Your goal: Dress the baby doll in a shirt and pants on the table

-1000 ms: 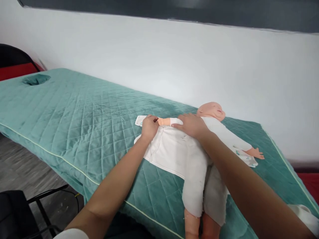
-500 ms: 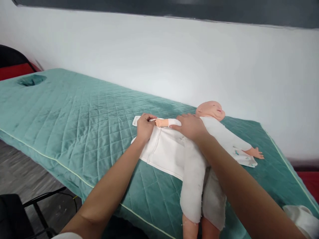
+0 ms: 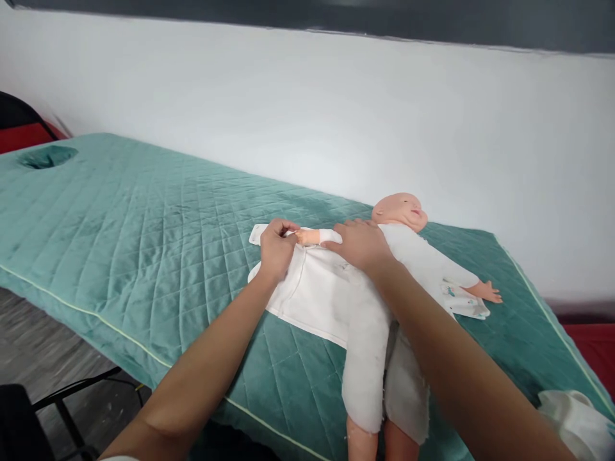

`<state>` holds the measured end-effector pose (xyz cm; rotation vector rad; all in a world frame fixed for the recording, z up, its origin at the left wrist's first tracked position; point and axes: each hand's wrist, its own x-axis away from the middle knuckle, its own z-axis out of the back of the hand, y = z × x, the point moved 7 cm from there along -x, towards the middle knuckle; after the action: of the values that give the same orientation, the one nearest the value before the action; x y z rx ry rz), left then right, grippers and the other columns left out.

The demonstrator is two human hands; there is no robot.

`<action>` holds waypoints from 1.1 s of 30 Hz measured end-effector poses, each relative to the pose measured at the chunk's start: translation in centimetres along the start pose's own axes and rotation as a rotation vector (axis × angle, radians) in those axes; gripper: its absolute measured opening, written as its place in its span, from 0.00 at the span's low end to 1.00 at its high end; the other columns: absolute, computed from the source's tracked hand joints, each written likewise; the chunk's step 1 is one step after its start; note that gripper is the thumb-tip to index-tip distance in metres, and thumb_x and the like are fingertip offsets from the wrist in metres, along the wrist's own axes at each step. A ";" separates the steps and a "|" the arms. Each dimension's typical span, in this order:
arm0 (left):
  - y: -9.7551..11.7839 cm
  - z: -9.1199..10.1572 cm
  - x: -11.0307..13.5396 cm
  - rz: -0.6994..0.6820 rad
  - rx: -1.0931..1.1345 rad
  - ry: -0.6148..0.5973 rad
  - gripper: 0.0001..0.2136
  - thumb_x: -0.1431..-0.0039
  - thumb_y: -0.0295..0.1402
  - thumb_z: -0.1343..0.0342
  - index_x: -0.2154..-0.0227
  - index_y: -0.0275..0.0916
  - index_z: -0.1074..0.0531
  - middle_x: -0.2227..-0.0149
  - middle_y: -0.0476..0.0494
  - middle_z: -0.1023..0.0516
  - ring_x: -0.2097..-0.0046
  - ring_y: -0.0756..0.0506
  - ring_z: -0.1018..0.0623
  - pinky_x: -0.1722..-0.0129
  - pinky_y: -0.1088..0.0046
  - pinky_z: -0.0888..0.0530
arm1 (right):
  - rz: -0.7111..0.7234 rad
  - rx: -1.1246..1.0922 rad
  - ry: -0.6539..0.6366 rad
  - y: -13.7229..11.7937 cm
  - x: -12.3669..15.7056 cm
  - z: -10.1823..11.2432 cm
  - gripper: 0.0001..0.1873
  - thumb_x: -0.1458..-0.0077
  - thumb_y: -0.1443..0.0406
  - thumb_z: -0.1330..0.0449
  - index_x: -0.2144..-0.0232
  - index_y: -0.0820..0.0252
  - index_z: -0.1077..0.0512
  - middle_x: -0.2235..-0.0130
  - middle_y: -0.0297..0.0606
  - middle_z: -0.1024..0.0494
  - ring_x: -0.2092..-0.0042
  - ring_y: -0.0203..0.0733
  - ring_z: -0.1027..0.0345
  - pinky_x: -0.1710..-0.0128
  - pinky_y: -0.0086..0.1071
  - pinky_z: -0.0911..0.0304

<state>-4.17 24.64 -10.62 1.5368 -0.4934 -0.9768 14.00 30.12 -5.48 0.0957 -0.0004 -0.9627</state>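
Note:
A baby doll [image 3: 368,346] with a white cloth body lies on its back, its head towards the wall. Under it spreads a white baby garment [image 3: 312,294], whose printed part shows by the doll's far-side hand on the right. My left hand [image 3: 278,248] pinches the garment's cloth beside the doll's small hand, fingertips pressed together. My right hand [image 3: 362,243] is wrapped over the doll's upper arm near the shoulder, thumb along the white sleeve-like part. The doll's forearm [image 3: 308,237] points left between my hands.
Beneath everything is a green quilted bed [image 3: 158,256] with a face hole [image 3: 48,157] at the far left. A crumpled white cloth [image 3: 576,419] lies at the right front. A white wall [image 3: 288,102] runs behind the bed, and a black chair frame [image 3: 67,410] stands lower left.
The whole view has shifted slightly, so the scene sits a little further left. My left fingers now cover more of the doll's small hand; both hands keep their holds.

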 end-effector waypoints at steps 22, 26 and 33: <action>0.7 -3.0 1.0 -0.078 0.117 -0.257 0.01 0.52 0.27 0.40 0.74 0.39 0.24 0.69 0.48 0.23 0.64 0.49 0.26 0.62 0.72 0.32 | -0.043 0.055 -0.052 -1.0 -2.0 -1.4 0.31 0.35 0.44 0.49 0.49 0.61 0.25 0.50 0.54 0.20 0.45 0.61 0.31 0.46 0.51 0.42; 0.8 -3.8 1.4 0.008 0.202 -0.259 0.04 0.55 0.27 0.38 0.73 0.38 0.25 0.70 0.49 0.23 0.66 0.50 0.27 0.63 0.73 0.32 | -0.039 0.062 -0.040 -1.1 -1.6 -1.3 0.30 0.34 0.45 0.51 0.49 0.62 0.25 0.50 0.54 0.21 0.45 0.61 0.31 0.47 0.50 0.42; 1.4 -7.1 2.8 0.092 0.337 -0.312 0.10 0.59 0.22 0.44 0.72 0.38 0.25 0.69 0.50 0.23 0.64 0.49 0.26 0.61 0.74 0.32 | -0.034 0.066 -0.019 -1.2 -1.5 -1.6 0.16 0.36 0.66 0.49 0.50 0.60 0.27 0.50 0.52 0.21 0.45 0.59 0.31 0.48 0.47 0.43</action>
<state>3.39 26.40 -10.42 1.6467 -0.9819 -1.1075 12.20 30.78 -7.14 0.1472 -0.0485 -0.9978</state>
